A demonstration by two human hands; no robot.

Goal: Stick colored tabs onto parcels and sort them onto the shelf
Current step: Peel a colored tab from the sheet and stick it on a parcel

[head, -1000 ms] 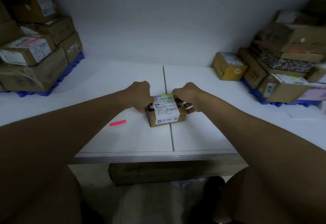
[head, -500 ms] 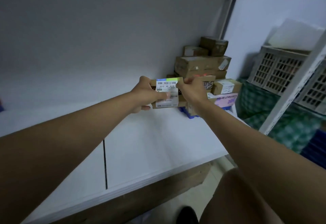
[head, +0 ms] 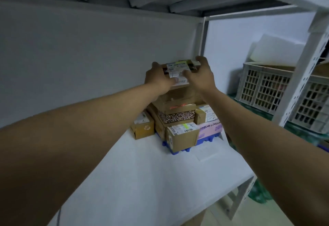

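head view: left hand (head: pixel 158 80) and right hand (head: pixel 202 76) grip parcel (head: pixel 179 71).

Both hands hold one parcel (head: pixel 178 72): left hand (head: pixel 159 80) on its left end, right hand (head: pixel 201 76) on its right. Directly below grip: stacked boxes (head: pixel 175 113) on blue pallet (head: pixel 175 150), white shelf (head: pixel 135 181).

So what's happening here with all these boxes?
A person is sorting parcels. Both hands, left hand and right hand, hold a small labelled parcel with a green tab, at the top of a stack of cardboard boxes on the white shelf. Whether it already rests on the stack is unclear.
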